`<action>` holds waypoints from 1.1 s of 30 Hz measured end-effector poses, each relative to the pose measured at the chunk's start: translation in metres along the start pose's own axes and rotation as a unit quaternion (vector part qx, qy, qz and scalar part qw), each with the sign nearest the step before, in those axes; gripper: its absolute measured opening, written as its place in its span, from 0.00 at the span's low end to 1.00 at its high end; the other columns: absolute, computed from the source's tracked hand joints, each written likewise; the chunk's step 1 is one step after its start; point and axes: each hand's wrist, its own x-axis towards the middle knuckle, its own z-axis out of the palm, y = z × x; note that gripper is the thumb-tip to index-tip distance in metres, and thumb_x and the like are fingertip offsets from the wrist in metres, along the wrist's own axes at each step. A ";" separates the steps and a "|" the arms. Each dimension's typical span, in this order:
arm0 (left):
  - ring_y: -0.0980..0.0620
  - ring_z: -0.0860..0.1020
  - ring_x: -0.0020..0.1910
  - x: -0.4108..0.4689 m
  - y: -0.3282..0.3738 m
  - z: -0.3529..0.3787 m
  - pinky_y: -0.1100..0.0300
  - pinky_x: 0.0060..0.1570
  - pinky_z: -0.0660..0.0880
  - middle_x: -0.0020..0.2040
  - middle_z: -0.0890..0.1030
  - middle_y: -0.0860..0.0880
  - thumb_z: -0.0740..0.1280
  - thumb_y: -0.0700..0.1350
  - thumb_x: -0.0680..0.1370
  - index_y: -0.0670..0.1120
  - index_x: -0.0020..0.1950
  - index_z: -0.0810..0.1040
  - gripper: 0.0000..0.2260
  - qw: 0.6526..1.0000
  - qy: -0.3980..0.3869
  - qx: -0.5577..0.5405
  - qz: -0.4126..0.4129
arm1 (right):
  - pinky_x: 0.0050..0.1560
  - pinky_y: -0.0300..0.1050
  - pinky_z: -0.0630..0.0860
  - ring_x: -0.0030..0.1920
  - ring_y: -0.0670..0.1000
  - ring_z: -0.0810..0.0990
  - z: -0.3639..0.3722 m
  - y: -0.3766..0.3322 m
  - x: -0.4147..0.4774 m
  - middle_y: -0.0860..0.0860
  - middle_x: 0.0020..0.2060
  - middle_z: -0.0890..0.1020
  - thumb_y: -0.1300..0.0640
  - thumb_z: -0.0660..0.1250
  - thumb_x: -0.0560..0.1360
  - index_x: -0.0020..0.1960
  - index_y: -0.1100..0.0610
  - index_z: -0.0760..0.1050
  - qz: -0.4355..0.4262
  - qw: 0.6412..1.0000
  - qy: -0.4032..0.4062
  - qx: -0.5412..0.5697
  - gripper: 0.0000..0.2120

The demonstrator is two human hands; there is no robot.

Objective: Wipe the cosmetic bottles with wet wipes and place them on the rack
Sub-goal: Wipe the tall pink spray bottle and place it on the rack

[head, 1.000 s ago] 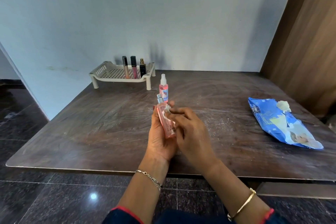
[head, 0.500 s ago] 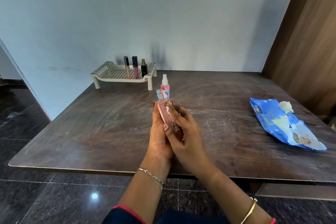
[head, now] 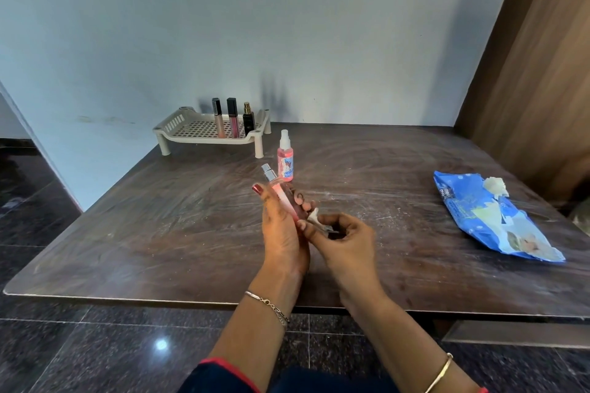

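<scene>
Far left corner of the table [head: 159, 217], against the wall: a cream perforated rack [head: 204, 141] on short legs. Three items stand upright in a row on its right half: two lip gloss tubes [head: 218, 118], then a small black perfume bottle [head: 248, 120] with a gold top.

Centre, above the table: the left hand [head: 284, 233] grips a pink perfume bottle [head: 281, 199], with the thumb along its left side and the fingers curled round its right. The bottle is tilted, silver spray top pointing up and to the left. A chain bracelet [head: 268, 305] is on that wrist.

Just behind the held bottle, a pink spray bottle [head: 285, 158] with a clear cap stands upright on the table, near the rack's right front leg.

The right hand [head: 344, 242] pinches a small crumpled wet wipe [head: 314, 216] between thumb and fingertips. The wipe sits at the lower end of the held bottle, just beside the left fingers; contact with the bottle cannot be confirmed. A gold bangle [head: 442, 373] is on that wrist.

Right side of the table, well apart from the hands: a blue wet wipes pack [head: 472, 217] lies flat, with a white wipe tuft protruding at its far end. A wood panel [head: 536, 73] stands beyond the table's right edge.
</scene>
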 end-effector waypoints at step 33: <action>0.57 0.67 0.26 0.008 0.016 -0.015 0.59 0.26 0.67 0.31 0.75 0.52 0.71 0.49 0.75 0.50 0.52 0.78 0.09 0.856 -0.138 0.476 0.148 | 0.48 0.50 0.78 0.54 0.56 0.78 -0.036 -0.044 0.082 0.55 0.57 0.80 0.63 0.59 0.77 0.61 0.61 0.77 -0.593 0.572 -0.102 -0.557 0.15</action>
